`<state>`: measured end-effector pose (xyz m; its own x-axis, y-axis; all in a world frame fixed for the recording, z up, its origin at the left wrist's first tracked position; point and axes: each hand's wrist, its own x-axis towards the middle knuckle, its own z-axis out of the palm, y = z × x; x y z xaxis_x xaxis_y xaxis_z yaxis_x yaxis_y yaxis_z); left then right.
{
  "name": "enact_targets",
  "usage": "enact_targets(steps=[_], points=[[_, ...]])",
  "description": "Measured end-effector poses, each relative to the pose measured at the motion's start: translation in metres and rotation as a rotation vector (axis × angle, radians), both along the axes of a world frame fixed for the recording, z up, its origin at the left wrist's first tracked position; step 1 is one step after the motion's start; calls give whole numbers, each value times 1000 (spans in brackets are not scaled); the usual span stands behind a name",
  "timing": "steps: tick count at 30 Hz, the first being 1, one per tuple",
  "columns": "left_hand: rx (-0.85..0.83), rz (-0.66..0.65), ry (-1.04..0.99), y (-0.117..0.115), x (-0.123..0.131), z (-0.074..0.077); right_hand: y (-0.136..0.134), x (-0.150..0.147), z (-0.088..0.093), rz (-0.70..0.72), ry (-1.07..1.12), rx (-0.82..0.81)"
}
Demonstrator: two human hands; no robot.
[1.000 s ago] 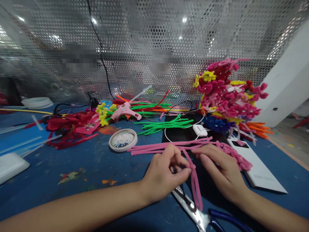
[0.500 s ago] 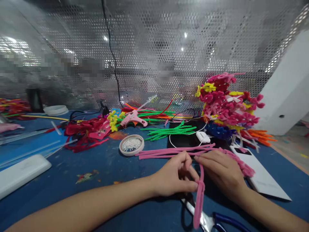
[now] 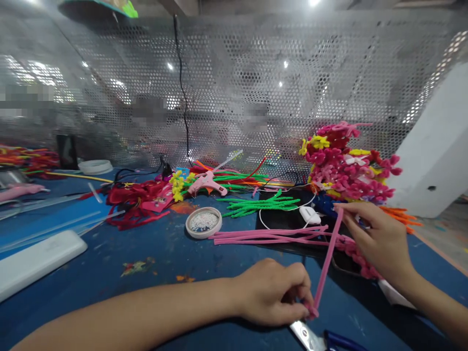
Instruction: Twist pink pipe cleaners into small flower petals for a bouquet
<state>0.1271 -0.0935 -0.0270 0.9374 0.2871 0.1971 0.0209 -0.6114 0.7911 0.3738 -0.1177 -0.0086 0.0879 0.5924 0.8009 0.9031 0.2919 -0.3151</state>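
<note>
My left hand is closed near the table's front edge, pinching the lower end of a pink pipe cleaner. My right hand pinches its upper end, so the pipe cleaner is stretched taut and slanted between the two hands. Behind it a bundle of straight pink pipe cleaners lies flat on the blue table. A strip of pink pipe-cleaner flowers lies under my right hand. Scissors with a blue handle lie just below my left hand.
A heap of finished pipe-cleaner flowers stands at the right. Green pipe cleaners, a pink glue gun, a round dish of white beads, red ribbon pieces and a white flat box lie about. A perforated metal screen closes the back.
My hands have pulled apart: the right one rose to the right with one end of the pink pipe cleaner, the left one dropped toward me with the other end. The view tilted up.
</note>
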Motion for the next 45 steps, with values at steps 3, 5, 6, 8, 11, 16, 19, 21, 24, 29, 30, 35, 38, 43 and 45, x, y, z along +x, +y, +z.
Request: enact_targets(steps=[3, 5, 6, 8, 11, 16, 19, 21, 24, 29, 30, 35, 38, 43, 45], points=[[8, 17, 3, -4, 0, 2, 4, 6, -3, -27, -67, -49], [-51, 6, 3, -5, 0, 1, 8, 9, -8, -56, -137, -141], [-104, -6, -5, -6, 0, 1, 10, 9, -10, -49, -174, -198], [-264, -15, -51, -5, 2, -2, 12, 6, -13, 13, -247, -261], [-554, 79, -219, -1, 5, -5, 6, -12, -9, 191, -354, -207], [-834, 203, -455, 9, 9, -4, -19, -51, 6, 606, -449, -340], [-855, 236, -467, 11, 10, -1, -23, -56, 5, 574, -341, -348], [-845, 245, -460, 12, 10, 0, -22, -52, 0, 527, -275, -296], [-845, 258, -416, 11, 10, 1, -18, -46, -5, 498, -265, -207], [-933, 237, -361, 14, 11, 0, -17, -47, -7, 443, -243, -135], [-944, 241, -370, 15, 12, -1, -18, -48, -7, 436, -234, -126], [-972, 335, -429, 20, 14, -2, -23, -52, -7, 458, -199, -126], [-935, 401, -427, 19, 14, -2, -28, -58, -5, 454, -159, -184], [-592, 477, -322, 9, 8, 0, -34, -70, -1, 384, -121, -486], [-501, 513, -301, 6, 6, 2, -36, -73, 0, 390, -71, -559]])
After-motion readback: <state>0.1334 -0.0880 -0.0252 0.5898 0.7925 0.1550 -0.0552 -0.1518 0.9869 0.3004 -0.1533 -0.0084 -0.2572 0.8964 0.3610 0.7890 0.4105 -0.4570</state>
